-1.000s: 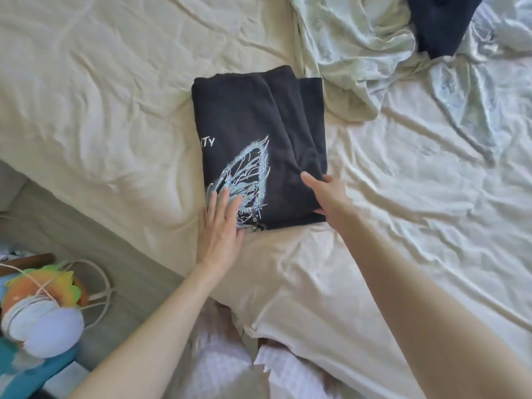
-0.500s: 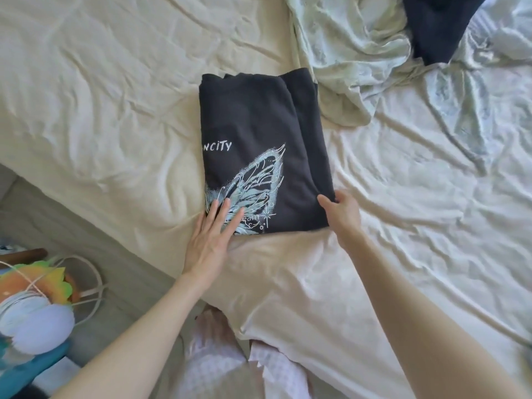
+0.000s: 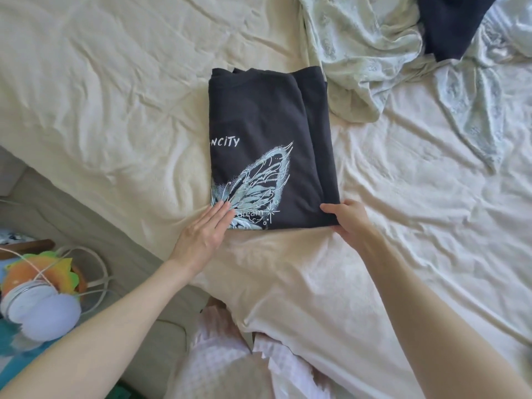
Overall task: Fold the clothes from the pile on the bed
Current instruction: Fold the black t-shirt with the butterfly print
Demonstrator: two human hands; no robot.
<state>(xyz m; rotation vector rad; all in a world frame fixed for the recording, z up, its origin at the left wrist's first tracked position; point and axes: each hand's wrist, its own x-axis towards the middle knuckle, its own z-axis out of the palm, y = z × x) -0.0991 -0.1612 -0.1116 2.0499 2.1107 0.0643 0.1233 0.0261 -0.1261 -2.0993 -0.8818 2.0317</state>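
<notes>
a: where is the dark t-shirt found?

b: it is laid folded on the cream bed sheet, near the bed's edge, as a tall rectangle. its long axis is run away from the person, with the far end tipped slightly to the left. the butterfly print is seen at the near end, beneath the letters "ncity".

a: how are the hands placed?

b: the left hand is laid flat, fingers straight and together, with the fingertips rested on the near left corner over the print. the near right corner is pinched by the right hand, thumb on top and the other fingers tucked beneath the fabric.

a: what else is seen?

b: a pale green patterned cloth is heaped just beyond the far right corner, and a navy garment is lying on it.
</notes>
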